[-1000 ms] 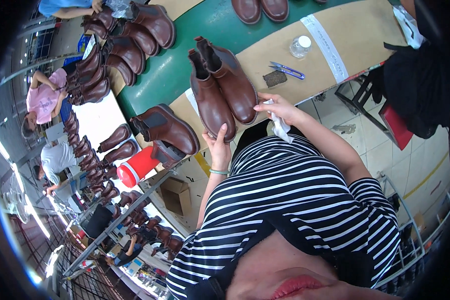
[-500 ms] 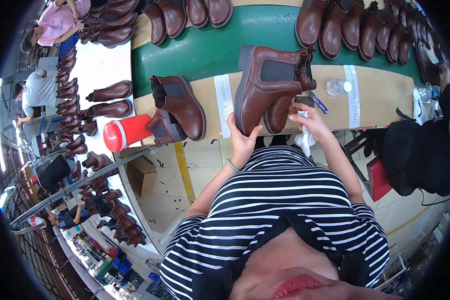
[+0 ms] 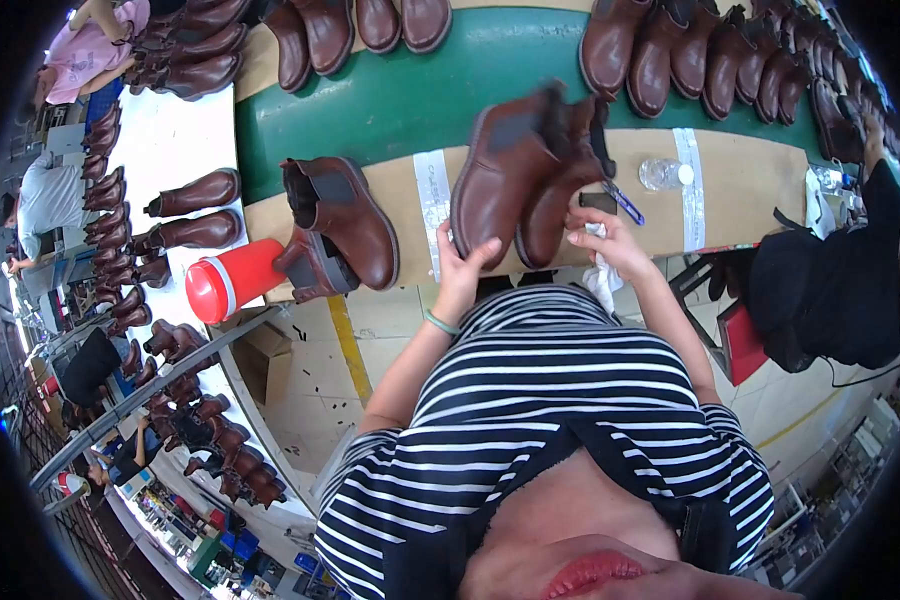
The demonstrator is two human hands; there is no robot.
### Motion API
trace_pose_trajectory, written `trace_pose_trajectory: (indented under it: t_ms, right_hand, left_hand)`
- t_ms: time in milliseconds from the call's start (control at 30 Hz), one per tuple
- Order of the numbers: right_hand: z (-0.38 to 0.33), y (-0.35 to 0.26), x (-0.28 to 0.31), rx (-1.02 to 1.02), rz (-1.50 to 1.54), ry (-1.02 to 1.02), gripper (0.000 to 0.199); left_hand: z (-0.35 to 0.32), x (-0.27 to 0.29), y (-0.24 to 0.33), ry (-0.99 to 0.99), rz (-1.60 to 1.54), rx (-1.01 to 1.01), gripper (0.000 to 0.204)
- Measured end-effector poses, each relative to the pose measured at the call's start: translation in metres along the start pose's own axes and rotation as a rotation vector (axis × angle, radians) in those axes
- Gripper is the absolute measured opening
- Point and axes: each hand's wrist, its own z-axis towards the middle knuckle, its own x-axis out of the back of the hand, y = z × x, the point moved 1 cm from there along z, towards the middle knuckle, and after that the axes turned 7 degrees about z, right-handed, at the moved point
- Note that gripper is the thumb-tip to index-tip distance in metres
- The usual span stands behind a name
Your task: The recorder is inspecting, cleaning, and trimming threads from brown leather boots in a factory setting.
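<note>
My left hand (image 3: 460,268) is closed round the toe of a brown ankle boot (image 3: 498,180), thumb on its upper. The boot stands tilted over the near table edge, and its blurred top points away from me. Beside it on the right is a matching boot (image 3: 552,215), partly hidden behind the first. In my right hand (image 3: 615,245) a crumpled white cloth (image 3: 602,282) is pinched, hanging below the fingers. Those fingertips are close to the second boot's side; whether they touch it I cannot tell.
Left of my hands, one brown boot (image 3: 355,225) leans by another lying boot (image 3: 315,268) and a red jug (image 3: 232,280). To the right lie a blue pen-like tool (image 3: 625,203) and a clear bottle (image 3: 663,174). Boot rows (image 3: 660,60) line the green surface (image 3: 390,115). A person's dark sleeve (image 3: 880,210) is far right.
The held boot has turned, so its front upper shows more and its side elastic panel less. My left thumb now lies over the toe. The whole view has shifted slightly.
</note>
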Motion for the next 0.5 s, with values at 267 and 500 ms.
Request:
trace_pose_trajectory:
  t_ms: [267,500]
  right_hand:
    - [0.009,0.053,0.018,-0.346,0.223,0.062,0.056]
    - [0.017,0.062,0.001,-0.351,0.465,-0.084,0.058]
  left_hand:
    - [0.026,0.021,0.010,-0.204,-0.728,0.314,0.056]
    - [0.014,-0.003,-0.006,-0.012,-0.261,0.092,0.079]
